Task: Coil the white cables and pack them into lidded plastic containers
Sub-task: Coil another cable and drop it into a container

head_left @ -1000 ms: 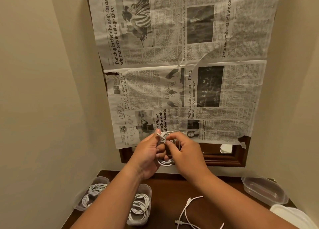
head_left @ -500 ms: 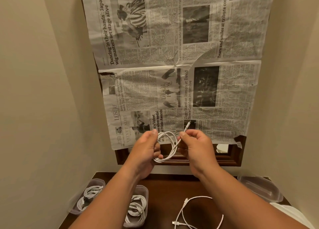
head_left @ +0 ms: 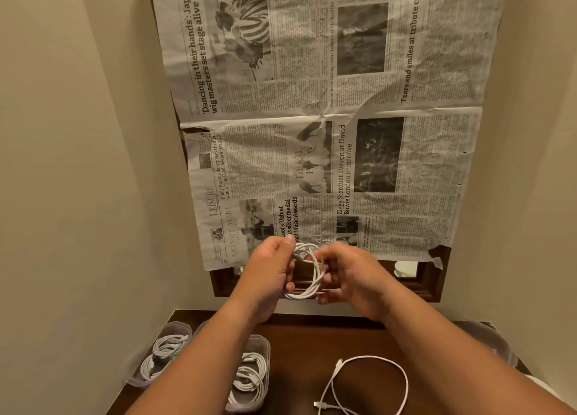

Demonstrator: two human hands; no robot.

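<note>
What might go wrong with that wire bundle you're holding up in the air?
The coiled cable is held in mid-air by the left hand and right hand; if either grip loosens, its loops may spring apart. The loose cable on the table lies beside the right forearm, which might snag it.

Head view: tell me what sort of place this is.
Probably a narrow alcove in a home, used as a makeshift packing spot: cream walls close in on both sides of a dark wooden table, newspaper covers a wood-framed panel, perhaps a mirror, and plastic containers hold coiled cables.
</note>
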